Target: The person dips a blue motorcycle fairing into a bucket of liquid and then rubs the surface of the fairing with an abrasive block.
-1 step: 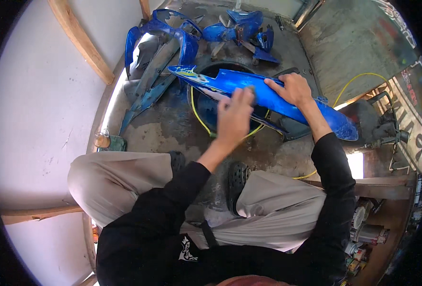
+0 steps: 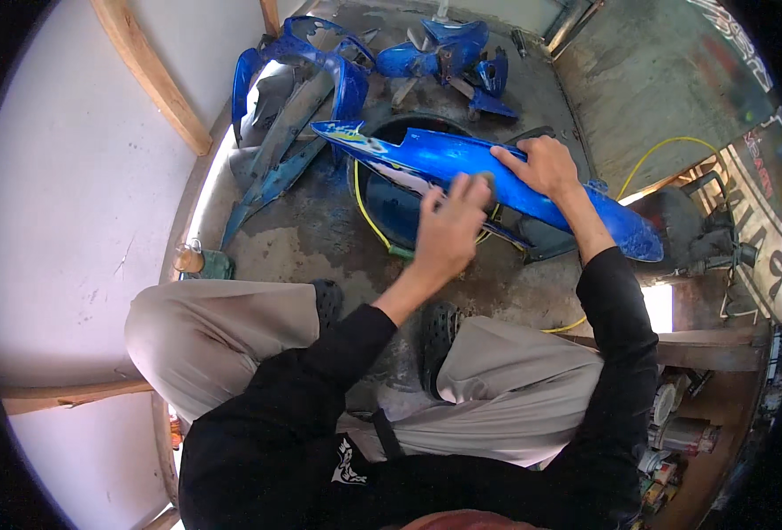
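- The room has a grey concrete floor (image 2: pixel 276 252) with dark damp patches, and at the left stands a white wall (image 2: pixel 64 194) with a wooden beam (image 2: pixel 157 84).
- The long blue motorcycle body panel (image 2: pixel 457 152) lies slantwise above a dark round basin (image 2: pixel 389 210), in front of the person. Its pointed end, at the left, bears white and yellow-green markings; its broad end reaches down to the right.
- The right hand (image 2: pixel 546 168) holds this panel at the upper edge, right of the middle: the thumb rests on the blue face and the other fingers are bent near the edge.
- The left hand (image 2: pixel 449 228) is blurred, with its fingers over the lower side of the panel. A small dull-green pad (image 2: pixel 487 185) shows at the fingertips; I cannot tell if the fingers are closed around it.
- A yellow hose (image 2: pixel 360 201) curves along the left side of the basin.
- Beyond the basin there are a blue front fairing (image 2: pixel 353 88), a long grey-blue trim piece (image 2: pixel 276 181) and, more to the right, several blue fairing parts (image 2: pixel 409 60).
- Near the wall, a glass jar (image 2: pixel 188 259) stands just beside a green container (image 2: pixel 219 265).
- The person wears beige trousers (image 2: pixel 205 327) and black clogs (image 2: pixel 438 349).
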Demonstrator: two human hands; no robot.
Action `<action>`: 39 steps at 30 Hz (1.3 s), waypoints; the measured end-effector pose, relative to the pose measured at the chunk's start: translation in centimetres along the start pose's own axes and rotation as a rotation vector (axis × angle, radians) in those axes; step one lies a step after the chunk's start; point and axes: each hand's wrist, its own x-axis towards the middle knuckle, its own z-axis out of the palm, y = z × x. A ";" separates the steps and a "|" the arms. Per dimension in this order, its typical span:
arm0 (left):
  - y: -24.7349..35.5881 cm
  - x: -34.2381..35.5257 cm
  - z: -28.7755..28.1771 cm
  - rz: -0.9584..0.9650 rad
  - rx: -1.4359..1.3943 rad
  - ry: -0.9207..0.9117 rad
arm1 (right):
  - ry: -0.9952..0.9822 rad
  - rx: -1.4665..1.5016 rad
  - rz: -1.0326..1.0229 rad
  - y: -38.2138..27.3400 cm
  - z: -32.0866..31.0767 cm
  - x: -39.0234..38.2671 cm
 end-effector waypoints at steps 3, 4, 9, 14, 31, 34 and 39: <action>0.2 0.2 -0.1 0.074 -0.084 -0.091 | -0.012 0.043 0.029 0.7 0.2 -0.5; -1.2 0.2 -0.6 0.108 -0.075 -0.116 | 0.066 0.045 0.003 0.6 0.6 -0.4; -10.7 1.5 -3.3 -0.276 0.048 0.154 | -0.061 0.053 0.030 -0.4 -0.6 0.2; -10.9 1.0 -3.1 -0.260 0.173 0.178 | 0.114 0.064 -0.012 -0.1 0.7 0.0; -7.9 1.4 -2.9 -0.273 0.154 0.189 | 0.007 0.042 0.016 0.3 0.2 0.0; -1.5 0.7 -1.0 0.030 0.151 0.041 | -0.019 0.044 0.018 0.0 0.1 0.2; -3.9 1.1 -1.5 -0.044 0.109 0.084 | 0.026 0.025 0.013 0.1 0.0 -0.2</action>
